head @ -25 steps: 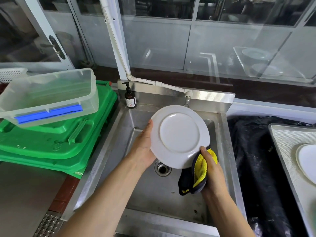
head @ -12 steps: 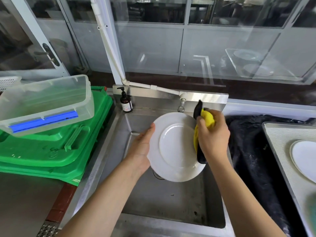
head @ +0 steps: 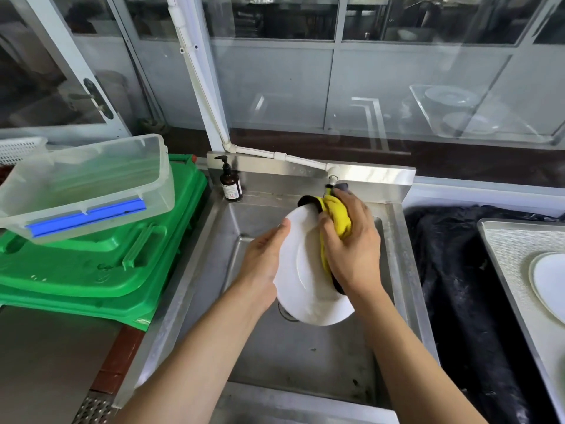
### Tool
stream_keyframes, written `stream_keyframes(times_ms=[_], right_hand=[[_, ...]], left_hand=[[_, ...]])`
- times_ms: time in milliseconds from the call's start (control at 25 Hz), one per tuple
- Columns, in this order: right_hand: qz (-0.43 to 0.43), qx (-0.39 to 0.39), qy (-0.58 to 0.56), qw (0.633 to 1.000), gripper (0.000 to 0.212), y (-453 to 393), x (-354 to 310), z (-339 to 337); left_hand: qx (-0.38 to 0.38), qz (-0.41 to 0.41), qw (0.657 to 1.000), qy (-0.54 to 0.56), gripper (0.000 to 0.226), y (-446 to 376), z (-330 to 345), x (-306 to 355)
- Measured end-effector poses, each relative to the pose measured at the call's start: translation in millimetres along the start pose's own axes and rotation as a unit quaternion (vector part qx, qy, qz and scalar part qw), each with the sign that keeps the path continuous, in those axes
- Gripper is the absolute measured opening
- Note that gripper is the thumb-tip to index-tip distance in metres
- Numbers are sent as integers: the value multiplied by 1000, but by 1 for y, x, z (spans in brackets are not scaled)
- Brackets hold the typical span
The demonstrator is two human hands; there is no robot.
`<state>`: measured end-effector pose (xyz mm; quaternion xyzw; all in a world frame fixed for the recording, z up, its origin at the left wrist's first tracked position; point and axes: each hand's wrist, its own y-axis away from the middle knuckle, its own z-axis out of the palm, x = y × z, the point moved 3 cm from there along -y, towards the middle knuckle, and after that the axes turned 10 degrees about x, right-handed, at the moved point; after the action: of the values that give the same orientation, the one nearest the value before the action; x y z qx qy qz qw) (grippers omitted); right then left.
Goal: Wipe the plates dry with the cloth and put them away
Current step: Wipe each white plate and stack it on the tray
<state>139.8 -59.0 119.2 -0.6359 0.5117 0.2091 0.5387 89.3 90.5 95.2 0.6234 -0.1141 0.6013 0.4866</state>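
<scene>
Pictured at a steel sink [head: 397, 270], left to right. Left hand [head: 263, 264] cupped the plate's [head: 302, 289] left rim, thumb up along the edge, fingers hidden behind it; held the white plate tilted on edge above the drain. Right hand [head: 351, 249] gripped a bunched yellow-and-dark cloth [head: 336, 218] and pressed it against the plate's upper right face, under the tap [head: 333, 175].

Likely risks: wet plate slipping out of that one-handed edge hold if rubbed too hard, then dropping into the basin and chipping; top rim knocking the tap close above; cloth trailing into the wet basin and dampening the plate again.

Stacked at far left: a clear plastic tub [head: 91, 179] with a blue strip, tipped on green plastic lids [head: 107, 255]. Stood at the sink's back left corner: a brown pump bottle [head: 230, 185]. Ran down to the tap: a white pipe [head: 198, 87]. Draped to the right of the sink: dark wet-looking material [head: 452, 270], then a pale tray [head: 513, 258] bearing a second white plate [head: 550, 286], perhaps already dried. Behind all: glass panels and metal frames [head: 336, 87], reflections in the panes.
</scene>
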Motion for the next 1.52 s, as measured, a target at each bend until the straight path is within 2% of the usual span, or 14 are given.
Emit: stream_keyframes(times_ms=[80,240,360,440,520,760,840,920,1040,1160,1280,1360,1520], right_hand=[[43,-3,-4,999,40,3,-2,6],[-50,-56,11,997,44,27,-19,19],[43,11,4,999,44,19,-14,11],[62,19,9,998,47,23,-17,11],[33,-4,7,999,49,37,-25,15],[-57,-20,17,998,38,92,-30,18],[-109,-24,28,993,36,105,-21,14],[-129,-20,26,991,43,116,-9,4],[-32,53,-2,998,43,113,9,-12],[91,136,-21,986,37,84,23,-23],[165,149,-18,975,33,40,31,-33],[165,133,-15,977,34,20,27,-33],[54,41,27,997,44,26,-2,-9]], left_hand=[[2,7,1000,-4,19,1,4,3],[9,8,1000,0,18,3,8,2],[8,6,1000,-5,18,8,13,1],[17,1,1000,-8,20,12,16,4],[24,-6,1000,4,21,12,19,7],[36,-74,997,16,17,14,22,14],[15,-99,994,52,35,17,24,21],[4,-103,992,78,52,15,22,24],[8,-73,995,74,54,14,19,29],[3,-64,997,52,49,18,14,32],[-13,-61,997,40,47,21,11,30],[-17,-52,998,44,47,21,13,27],[44,-31,998,16,38,12,17,24]])
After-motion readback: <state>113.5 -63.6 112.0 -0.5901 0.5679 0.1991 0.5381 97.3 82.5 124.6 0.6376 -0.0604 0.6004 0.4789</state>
